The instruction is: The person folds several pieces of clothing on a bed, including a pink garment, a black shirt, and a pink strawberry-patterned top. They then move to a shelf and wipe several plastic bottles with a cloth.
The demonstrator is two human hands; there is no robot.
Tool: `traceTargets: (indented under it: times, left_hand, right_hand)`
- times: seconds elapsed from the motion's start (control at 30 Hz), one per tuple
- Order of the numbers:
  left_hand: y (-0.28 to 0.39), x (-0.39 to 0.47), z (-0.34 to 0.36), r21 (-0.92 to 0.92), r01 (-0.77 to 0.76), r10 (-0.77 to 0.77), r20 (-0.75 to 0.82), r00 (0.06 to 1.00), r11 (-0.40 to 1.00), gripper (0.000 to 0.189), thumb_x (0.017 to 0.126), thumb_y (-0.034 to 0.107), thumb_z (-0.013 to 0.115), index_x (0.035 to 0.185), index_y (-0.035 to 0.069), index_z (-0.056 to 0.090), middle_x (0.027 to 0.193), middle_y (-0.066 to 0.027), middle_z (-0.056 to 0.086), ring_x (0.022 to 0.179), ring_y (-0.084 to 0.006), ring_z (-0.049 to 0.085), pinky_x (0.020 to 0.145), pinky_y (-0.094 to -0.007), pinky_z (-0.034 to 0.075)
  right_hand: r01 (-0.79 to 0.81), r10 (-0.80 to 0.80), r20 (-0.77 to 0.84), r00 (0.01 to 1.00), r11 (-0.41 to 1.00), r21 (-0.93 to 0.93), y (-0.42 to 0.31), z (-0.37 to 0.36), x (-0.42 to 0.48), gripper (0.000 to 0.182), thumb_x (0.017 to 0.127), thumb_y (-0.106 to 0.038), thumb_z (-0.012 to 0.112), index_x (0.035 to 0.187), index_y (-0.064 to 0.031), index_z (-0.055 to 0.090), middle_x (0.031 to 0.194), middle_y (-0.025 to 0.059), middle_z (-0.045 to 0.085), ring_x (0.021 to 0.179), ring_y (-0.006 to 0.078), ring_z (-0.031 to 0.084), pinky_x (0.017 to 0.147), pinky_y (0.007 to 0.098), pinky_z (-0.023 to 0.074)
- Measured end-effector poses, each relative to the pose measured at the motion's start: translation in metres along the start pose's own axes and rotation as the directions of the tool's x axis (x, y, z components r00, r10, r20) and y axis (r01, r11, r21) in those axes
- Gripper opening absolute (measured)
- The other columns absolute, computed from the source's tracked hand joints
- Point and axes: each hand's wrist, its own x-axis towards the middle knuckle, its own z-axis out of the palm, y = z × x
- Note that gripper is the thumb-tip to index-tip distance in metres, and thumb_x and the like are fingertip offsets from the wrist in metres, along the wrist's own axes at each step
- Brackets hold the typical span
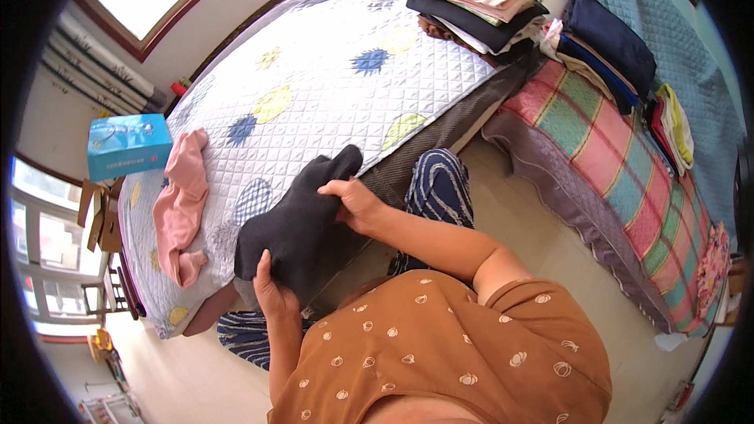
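A black cloth garment [294,224] hangs between my two hands, over the near edge of the bed. My left hand [275,291] grips its lower left part, thumb on top. My right hand [353,203] pinches its right side, just below a narrow end that lies on the quilt. Left of the garment, a pink garment [182,206] lies loosely bunched on the white patterned quilt [330,112]. The fingers under the black cloth are partly hidden.
A blue box [128,146] stands at the bed's left edge. A stack of folded clothes [477,6] sits at the quilt's far right. Right of the floor gap, a plaid-covered bed [624,188] bears dark folded clothes [607,53] and a smaller folded pile [671,129].
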Motion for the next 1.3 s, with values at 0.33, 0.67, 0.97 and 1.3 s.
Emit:
traceTargets:
  times: [0.33,0.67,0.97,1.3]
  left_hand:
    - [-0.030,0.196,0.308,0.250,-0.177,0.045,0.457,0.888,0.952,0.040,0.085,0.003,0.066,0.122,-0.002,0.049,0.111,-0.0152,0.063,0.099,-0.0265,0.067,0.085,-0.0394,0.059]
    - [-0.136,0.318,0.501,0.459,-0.300,-0.033,0.588,0.808,0.836,0.060,0.090,0.035,0.073,0.128,-0.006,0.051,0.103,-0.0144,0.059,0.091,-0.0249,0.060,0.075,-0.0379,0.053]
    - [-0.139,0.263,0.150,0.838,-0.318,-0.101,0.400,0.911,0.444,0.044,0.090,0.014,0.067,0.130,-0.002,0.056,0.132,-0.0159,0.056,0.103,-0.0200,0.065,0.081,-0.0333,0.054]
    - [-0.006,0.192,-0.100,0.882,-0.341,0.472,0.464,0.750,-0.326,0.038,0.079,0.018,0.074,0.114,0.004,0.067,0.129,-0.0183,0.061,0.120,-0.0370,0.055,0.102,-0.0430,0.043]
  right_hand:
    - [0.618,-0.672,-0.063,0.738,0.710,-0.337,-0.312,-0.051,0.019,0.027,0.081,-0.018,0.067,0.101,-0.0002,0.064,0.107,0.0167,0.063,0.080,0.0284,0.069,0.056,0.0457,0.0583]
    - [0.886,-0.924,-0.296,0.242,0.334,-0.320,-0.506,-0.179,0.046,0.028,0.091,-0.012,0.063,0.115,0.0003,0.057,0.107,0.0158,0.063,0.089,0.0338,0.066,0.064,0.0455,0.0632]
    - [0.724,-0.689,-0.491,0.533,0.672,-0.158,-0.431,-0.280,0.047,0.017,0.094,-0.019,0.059,0.094,-0.0021,0.063,0.087,0.0101,0.071,0.075,0.0270,0.072,0.064,0.0430,0.0596]
    - [0.427,-0.580,-0.208,0.788,0.757,-0.495,-0.140,-0.149,0.153,0.008,0.090,-0.011,0.062,0.095,-0.0053,0.059,0.081,0.0074,0.062,0.068,0.0162,0.060,0.064,0.0334,0.0549]
